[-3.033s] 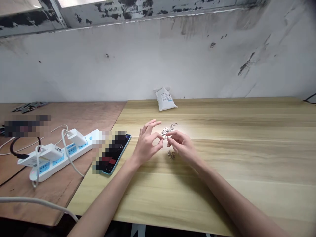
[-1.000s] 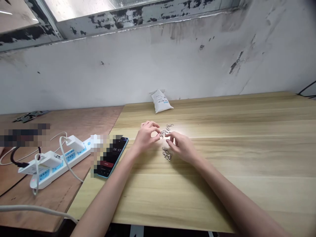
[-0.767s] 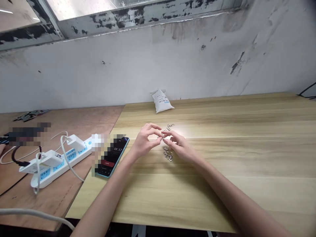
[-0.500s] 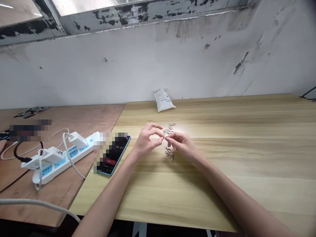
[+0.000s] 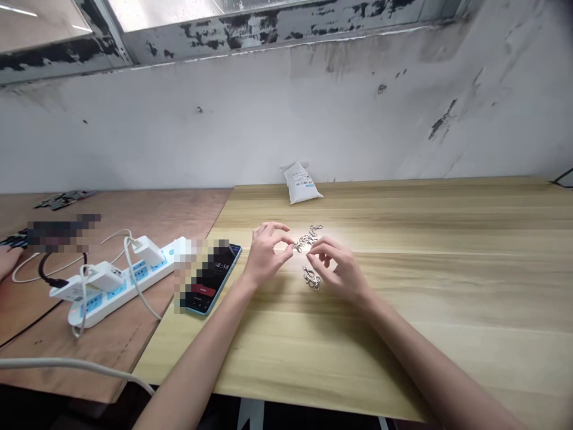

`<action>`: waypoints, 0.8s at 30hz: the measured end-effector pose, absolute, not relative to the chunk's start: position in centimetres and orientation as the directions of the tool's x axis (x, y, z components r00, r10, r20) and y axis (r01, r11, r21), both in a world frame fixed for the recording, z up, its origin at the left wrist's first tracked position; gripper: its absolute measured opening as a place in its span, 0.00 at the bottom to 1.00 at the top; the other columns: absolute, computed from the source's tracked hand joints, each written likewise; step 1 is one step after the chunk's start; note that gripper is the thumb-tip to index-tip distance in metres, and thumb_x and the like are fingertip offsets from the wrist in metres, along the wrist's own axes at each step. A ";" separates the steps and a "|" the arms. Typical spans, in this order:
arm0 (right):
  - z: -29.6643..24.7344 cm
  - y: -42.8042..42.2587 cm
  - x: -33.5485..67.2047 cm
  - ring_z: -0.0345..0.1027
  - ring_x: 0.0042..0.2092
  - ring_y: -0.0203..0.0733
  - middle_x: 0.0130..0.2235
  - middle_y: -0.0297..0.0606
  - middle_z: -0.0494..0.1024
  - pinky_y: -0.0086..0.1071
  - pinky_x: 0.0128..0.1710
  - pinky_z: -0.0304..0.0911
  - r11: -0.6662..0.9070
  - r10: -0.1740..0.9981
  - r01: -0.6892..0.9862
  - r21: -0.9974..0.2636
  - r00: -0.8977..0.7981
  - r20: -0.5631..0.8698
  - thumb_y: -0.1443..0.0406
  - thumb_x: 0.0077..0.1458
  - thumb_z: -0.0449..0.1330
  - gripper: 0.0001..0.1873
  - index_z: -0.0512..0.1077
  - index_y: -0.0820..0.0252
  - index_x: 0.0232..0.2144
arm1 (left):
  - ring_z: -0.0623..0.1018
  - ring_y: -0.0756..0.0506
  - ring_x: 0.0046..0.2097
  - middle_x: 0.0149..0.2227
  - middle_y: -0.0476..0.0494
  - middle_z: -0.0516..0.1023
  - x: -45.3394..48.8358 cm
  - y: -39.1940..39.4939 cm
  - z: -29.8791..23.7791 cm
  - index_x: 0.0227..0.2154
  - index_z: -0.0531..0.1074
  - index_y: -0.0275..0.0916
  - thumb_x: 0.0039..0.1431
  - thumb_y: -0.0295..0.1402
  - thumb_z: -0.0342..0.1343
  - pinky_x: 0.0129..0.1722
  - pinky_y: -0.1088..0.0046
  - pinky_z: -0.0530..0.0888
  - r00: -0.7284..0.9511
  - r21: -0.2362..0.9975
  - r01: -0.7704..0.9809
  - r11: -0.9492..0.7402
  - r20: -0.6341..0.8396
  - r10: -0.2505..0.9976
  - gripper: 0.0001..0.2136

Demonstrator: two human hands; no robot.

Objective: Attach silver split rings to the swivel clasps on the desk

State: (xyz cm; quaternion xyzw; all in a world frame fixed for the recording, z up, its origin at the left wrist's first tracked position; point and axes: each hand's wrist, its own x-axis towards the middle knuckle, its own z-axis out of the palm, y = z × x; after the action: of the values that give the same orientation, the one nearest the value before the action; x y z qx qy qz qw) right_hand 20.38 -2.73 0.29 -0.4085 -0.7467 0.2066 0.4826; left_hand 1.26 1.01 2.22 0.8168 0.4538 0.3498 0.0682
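Note:
My left hand (image 5: pixel 264 255) pinches a small metal clasp at the edge of a loose pile of small metal clasps (image 5: pixel 310 235) on the light wooden table (image 5: pixel 403 286). A finger's width to the right, my right hand (image 5: pixel 339 269) hovers with thumb and forefinger curled close together; whether they hold anything is too small to make out. A second small cluster of clasps (image 5: pixel 312 278) lies on the table just below and between the two hands.
A white pouch with a label (image 5: pixel 301 183) leans at the wall. A phone (image 5: pixel 210 279) lies left of my left hand. On the darker board further left sit a white power strip (image 5: pixel 120 280) with chargers and cables. Someone's fingers (image 5: pixel 8 260) show at the far left edge.
My hands, joined over the pile half a second ago, have drawn slightly apart; the right hand has shifted a little right and down. The view has drifted slightly.

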 end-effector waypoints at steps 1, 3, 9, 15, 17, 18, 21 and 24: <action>0.2 -2.5 20.4 0.65 0.31 0.37 0.34 0.40 0.74 0.30 0.27 0.61 0.536 0.839 0.415 -0.735 -0.161 0.521 0.61 0.61 0.55 0.11 0.73 0.60 0.31 | 0.71 0.43 0.53 0.47 0.48 0.76 1.3 0.9 2.2 0.30 0.76 0.43 0.58 0.30 0.59 0.54 0.62 0.62 0.347 0.424 0.687 -0.590 0.522 0.779 0.03; -0.1 -2.2 20.3 0.65 0.31 0.37 0.34 0.39 0.74 0.30 0.27 0.61 0.443 0.895 0.373 -0.815 -0.127 0.428 0.58 0.62 0.54 0.13 0.74 0.59 0.36 | 0.70 0.43 0.53 0.48 0.48 0.76 1.5 0.8 2.3 0.30 0.76 0.43 0.58 0.31 0.59 0.54 0.63 0.62 0.360 0.409 0.673 -0.616 0.546 0.756 0.03; -0.5 -1.6 20.4 0.60 0.26 0.34 0.29 0.34 0.73 0.28 0.24 0.57 0.352 0.904 0.153 -0.923 -0.311 0.293 0.52 0.61 0.55 0.18 0.73 0.60 0.31 | 0.70 0.43 0.54 0.49 0.47 0.76 1.9 0.1 2.6 0.30 0.75 0.43 0.59 0.32 0.57 0.55 0.62 0.63 0.386 0.380 0.644 -0.664 0.587 0.711 0.04; -0.6 -1.1 21.5 0.60 0.25 0.34 0.30 0.38 0.75 0.30 0.26 0.57 0.533 0.833 0.517 -0.670 -0.181 0.523 0.56 0.62 0.55 0.15 0.73 0.59 0.30 | 0.69 0.42 0.55 0.50 0.47 0.75 1.7 0.5 2.3 0.29 0.75 0.44 0.57 0.31 0.58 0.61 0.58 0.57 0.395 0.362 0.681 -0.636 0.550 0.736 0.03; -0.6 -1.2 21.6 0.60 0.24 0.33 0.34 0.39 0.76 0.30 0.27 0.57 0.569 0.783 0.602 -0.561 -0.186 0.594 0.59 0.64 0.53 0.13 0.73 0.59 0.33 | 0.70 0.42 0.54 0.49 0.48 0.76 1.7 0.7 2.1 0.29 0.75 0.44 0.57 0.31 0.58 0.61 0.58 0.57 0.429 0.390 0.665 -0.637 0.499 0.753 0.03; -0.6 -1.4 21.6 0.61 0.25 0.33 0.35 0.40 0.77 0.29 0.27 0.57 0.582 0.754 0.643 -0.498 -0.199 0.626 0.61 0.65 0.51 0.13 0.73 0.59 0.34 | 0.70 0.42 0.53 0.48 0.48 0.76 1.7 0.7 2.0 0.29 0.75 0.44 0.57 0.31 0.58 0.60 0.58 0.58 0.449 0.408 0.652 -0.639 0.471 0.759 0.03; -0.6 -2.2 20.9 0.67 0.29 0.35 0.36 0.40 0.77 0.29 0.27 0.56 0.612 0.674 0.732 -0.300 -0.285 0.681 0.65 0.67 0.49 0.13 0.73 0.59 0.37 | 0.71 0.43 0.52 0.47 0.48 0.77 1.7 0.8 1.7 0.29 0.75 0.43 0.58 0.30 0.58 0.58 0.58 0.61 0.475 0.448 0.635 -0.630 0.417 0.775 0.04; -0.7 -3.0 19.9 0.68 0.31 0.36 0.36 0.40 0.78 0.29 0.29 0.56 0.673 0.612 0.724 -0.153 -0.429 0.665 0.68 0.67 0.46 0.14 0.73 0.58 0.40 | 0.69 0.42 0.54 0.50 0.47 0.75 1.4 0.9 1.5 0.29 0.76 0.43 0.57 0.30 0.59 0.60 0.55 0.59 0.544 0.393 0.640 -0.660 0.375 0.751 0.03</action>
State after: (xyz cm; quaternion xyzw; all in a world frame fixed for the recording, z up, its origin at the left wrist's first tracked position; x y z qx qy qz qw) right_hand 19.93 -3.02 -0.72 -0.3968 -0.8415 -0.0780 0.3582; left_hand 1.42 0.85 1.53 0.8723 0.3985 0.2631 0.1050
